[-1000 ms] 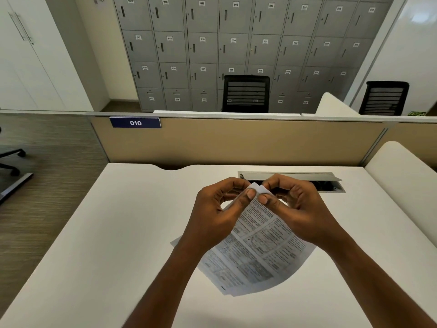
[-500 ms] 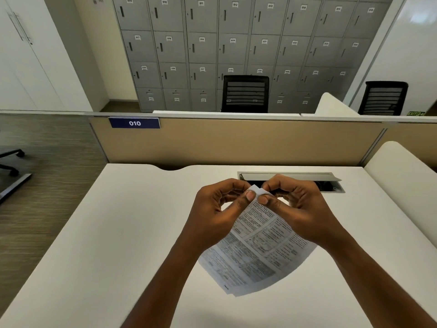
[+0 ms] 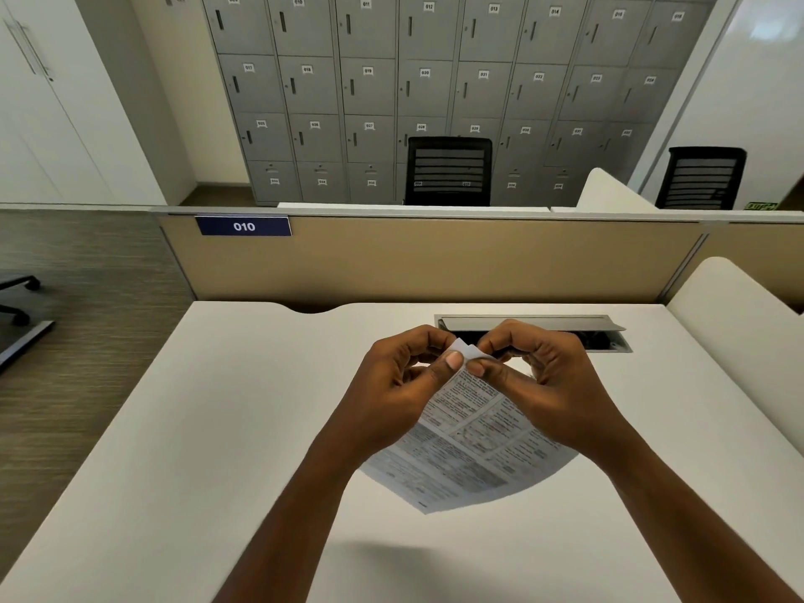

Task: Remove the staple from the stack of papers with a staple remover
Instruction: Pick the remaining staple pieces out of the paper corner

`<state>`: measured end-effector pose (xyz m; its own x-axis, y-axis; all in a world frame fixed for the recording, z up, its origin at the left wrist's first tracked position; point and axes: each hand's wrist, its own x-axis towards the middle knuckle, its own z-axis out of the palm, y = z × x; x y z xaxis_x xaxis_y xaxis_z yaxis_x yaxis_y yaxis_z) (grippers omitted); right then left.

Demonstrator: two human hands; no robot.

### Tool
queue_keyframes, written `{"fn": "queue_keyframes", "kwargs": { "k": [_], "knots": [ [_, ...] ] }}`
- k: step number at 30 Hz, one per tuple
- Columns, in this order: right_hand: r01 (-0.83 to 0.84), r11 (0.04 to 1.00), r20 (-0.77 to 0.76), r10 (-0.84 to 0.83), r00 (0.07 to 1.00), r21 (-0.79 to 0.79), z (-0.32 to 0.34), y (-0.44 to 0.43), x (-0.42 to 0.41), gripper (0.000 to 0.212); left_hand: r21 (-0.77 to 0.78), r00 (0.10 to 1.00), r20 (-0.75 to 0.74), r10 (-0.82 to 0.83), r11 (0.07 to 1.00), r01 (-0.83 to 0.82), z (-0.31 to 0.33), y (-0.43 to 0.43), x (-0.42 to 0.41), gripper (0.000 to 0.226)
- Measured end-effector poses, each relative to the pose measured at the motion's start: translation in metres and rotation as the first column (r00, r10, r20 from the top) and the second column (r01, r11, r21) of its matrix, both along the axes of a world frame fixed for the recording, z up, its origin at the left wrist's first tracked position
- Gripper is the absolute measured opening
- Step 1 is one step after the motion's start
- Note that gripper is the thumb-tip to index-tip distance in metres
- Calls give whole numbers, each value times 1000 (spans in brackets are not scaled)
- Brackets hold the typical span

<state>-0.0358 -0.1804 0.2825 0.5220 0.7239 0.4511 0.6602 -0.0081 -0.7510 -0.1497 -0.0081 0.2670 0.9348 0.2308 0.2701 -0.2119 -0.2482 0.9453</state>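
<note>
A wall of grey numbered lockers (image 3: 435,80) fills the back of the room. In front of it a tan partition (image 3: 435,263) borders a white counter (image 3: 195,428). Two black mesh chairs (image 3: 448,171) stand beyond the partition, well apart. A metal cable hatch (image 3: 530,324) is set into the counter's far edge.

The stack of papers (image 3: 470,446), printed with dense text, is held up over the middle of the counter, its lower end hanging toward the person and casting a shadow below. The left hand (image 3: 400,385) and right hand (image 3: 544,385) meet at its top corner, each with fingers curled and thumb pinching the sheets. Between the thumbs the corner (image 3: 467,351) is folded over, blank side up. The staple is probably under the fingertips, but cannot be made out. A blue plate (image 3: 243,226) on the partition reads 010.
</note>
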Motion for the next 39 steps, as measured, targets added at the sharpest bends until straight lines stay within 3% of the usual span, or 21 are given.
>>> {"fn": "queue_keyframes", "kwargs": {
  "k": [8, 16, 39],
  "knots": [
    [-37, 999, -91, 35, 995, -21, 3, -3, 2, 4, -18, 999, -9, 33, 999, -34, -1, -3, 0, 21],
    [-73, 996, -61, 69, 996, -53, 5, -5, 2, 6, -104, 1000, -17, 18, 994, -20, -1, -3, 1, 19],
    [7, 998, 49, -5, 999, -55, 4, 0, -3, 9, -63, 1000, -1, 26, 998, -26, -2, -5, 2, 24]
  ]
}}
